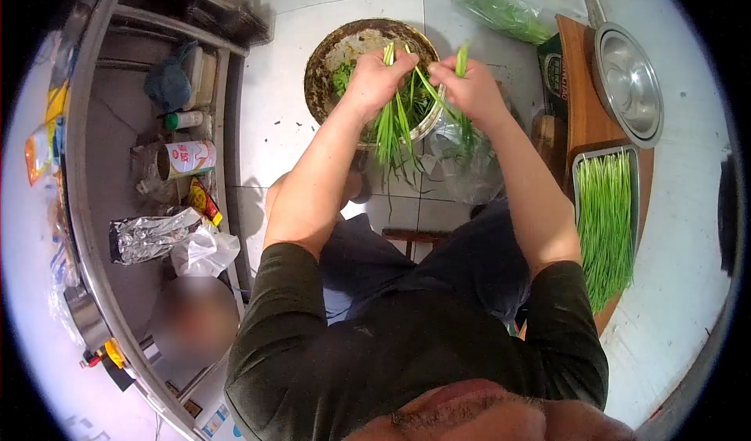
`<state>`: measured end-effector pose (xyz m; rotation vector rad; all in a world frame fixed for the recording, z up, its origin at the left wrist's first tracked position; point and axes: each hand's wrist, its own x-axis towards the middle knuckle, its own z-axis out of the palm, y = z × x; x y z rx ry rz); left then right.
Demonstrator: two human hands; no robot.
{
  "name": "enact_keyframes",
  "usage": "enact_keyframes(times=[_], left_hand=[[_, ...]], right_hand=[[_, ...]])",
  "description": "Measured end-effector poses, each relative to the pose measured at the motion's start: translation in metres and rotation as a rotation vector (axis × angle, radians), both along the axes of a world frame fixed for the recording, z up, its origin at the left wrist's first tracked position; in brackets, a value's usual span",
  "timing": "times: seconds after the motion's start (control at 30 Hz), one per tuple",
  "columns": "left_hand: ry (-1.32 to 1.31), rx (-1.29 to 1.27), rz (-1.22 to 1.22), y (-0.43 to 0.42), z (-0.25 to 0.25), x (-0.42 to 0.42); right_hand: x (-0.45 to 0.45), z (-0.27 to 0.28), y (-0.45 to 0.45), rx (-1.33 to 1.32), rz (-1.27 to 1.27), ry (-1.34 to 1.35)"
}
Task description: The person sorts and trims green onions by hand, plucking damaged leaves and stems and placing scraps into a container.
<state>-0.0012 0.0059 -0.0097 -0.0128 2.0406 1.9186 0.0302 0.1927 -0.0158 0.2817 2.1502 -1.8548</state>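
My left hand (379, 82) is closed around a bunch of long green garlic chives (397, 132), pale ends up and leaves hanging down. My right hand (472, 90) grips a smaller bunch of chives (463, 132), with pale ends rising above the fingers. A few stalks stretch between the two hands. Under them stands a round, stained basin (314, 75) with leafy greens and pale scraps in it. A crumpled clear plastic bag (463, 167) lies below my right hand.
To the right, a metal tray (635, 176) of lined-up chives and a steel bowl (626, 81) sit on a brown board. A plastic bag of greens (508, 12) lies at the top right. Shelving (98, 230) with a can (188, 159) and packets runs along the left.
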Motion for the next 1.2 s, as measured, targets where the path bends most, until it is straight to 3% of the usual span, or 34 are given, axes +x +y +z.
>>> enact_keyframes(times=[0.1, 0.3, 0.5, 0.6, 0.73, 0.83, 0.93, 0.97, 1.07, 1.2], left_hand=[[-0.027, -0.003, 0.020, 0.003, 0.002, 0.001], [0.037, -0.059, -0.076, 0.002, -0.006, 0.003], [0.104, -0.387, -0.120, 0.003, 0.007, 0.006], [0.062, -0.331, -0.054, 0.001, 0.006, 0.004], [0.032, -0.136, 0.232, -0.012, 0.017, -0.007], [0.036, -0.279, 0.307, -0.025, 0.011, -0.018], [0.028, -0.343, 0.215, -0.013, 0.011, -0.006], [0.051, -0.289, 0.166, -0.012, -0.011, -0.008], [0.084, -0.123, -0.028, 0.006, 0.000, 0.010], [0.073, 0.084, 0.010, 0.015, -0.004, 0.013]], right_hand=[[0.006, -0.007, -0.007, -0.022, 0.072, 0.237], [0.003, -0.014, -0.005, -0.031, 0.015, 0.234], [0.002, -0.018, -0.003, 0.107, 0.046, 0.319], [0.004, -0.013, 0.000, 0.167, 0.092, 0.339], [0.002, -0.016, 0.001, 0.182, 0.062, 0.241], [0.001, -0.014, 0.002, 0.120, 0.048, 0.252], [0.000, -0.016, -0.002, 0.060, 0.045, 0.252], [0.000, -0.016, -0.003, 0.059, 0.054, 0.257], [0.000, -0.015, -0.006, 0.053, 0.081, 0.272], [0.001, -0.013, -0.005, 0.046, 0.137, 0.316]])
